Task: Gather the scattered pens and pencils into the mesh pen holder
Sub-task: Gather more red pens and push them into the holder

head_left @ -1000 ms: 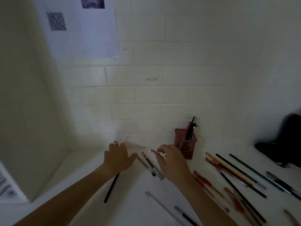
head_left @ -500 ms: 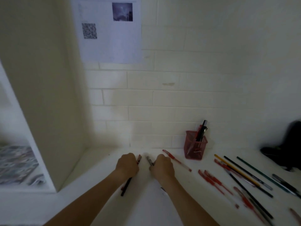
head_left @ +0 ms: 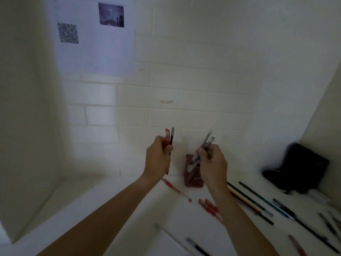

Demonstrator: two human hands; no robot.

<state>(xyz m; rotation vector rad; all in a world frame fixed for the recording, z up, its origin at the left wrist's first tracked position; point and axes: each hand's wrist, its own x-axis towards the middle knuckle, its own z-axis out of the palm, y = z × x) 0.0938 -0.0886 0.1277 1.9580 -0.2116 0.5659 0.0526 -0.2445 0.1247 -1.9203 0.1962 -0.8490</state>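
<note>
Pens (head_left: pixel 202 152) in the right hand (head_left: pixel 212 167) too blurry to count, holder (head_left: pixel 191 179) partly hidden behind that hand, pencils (head_left: pixel 332 228) far right cut off.

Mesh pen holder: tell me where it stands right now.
In the head view the red mesh pen holder stands on the white desk against the brick wall, just right of centre, partly hidden behind the right hand, with a red pen lying to its left.

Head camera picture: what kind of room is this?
Probably a study nook: a white desk strewn with pens, a red mesh pen holder against the brick wall, and a printed sheet pinned up.
</note>
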